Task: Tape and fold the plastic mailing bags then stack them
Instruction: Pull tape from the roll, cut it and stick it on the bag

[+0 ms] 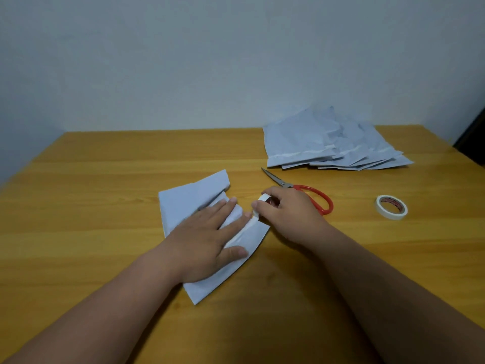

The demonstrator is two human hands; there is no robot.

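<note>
A folded pale blue mailing bag [189, 200] lies on the wooden table [105, 179] in front of me. My left hand [207, 240] presses flat on it with straight, spread fingers. My right hand [286, 216] grips a white tape roll [263, 198] at the bag's right edge, and a strip of tape [252, 223] runs from the roll down onto the bag. A fanned pile of unfolded mailing bags [328, 143] lies at the back right.
Red-handled scissors [309, 193] lie just behind my right hand, blades pointing left. A second white tape roll [391, 207] sits flat to the right. A pale wall rises behind the table's far edge; a dark object [472, 143] stands at the far right.
</note>
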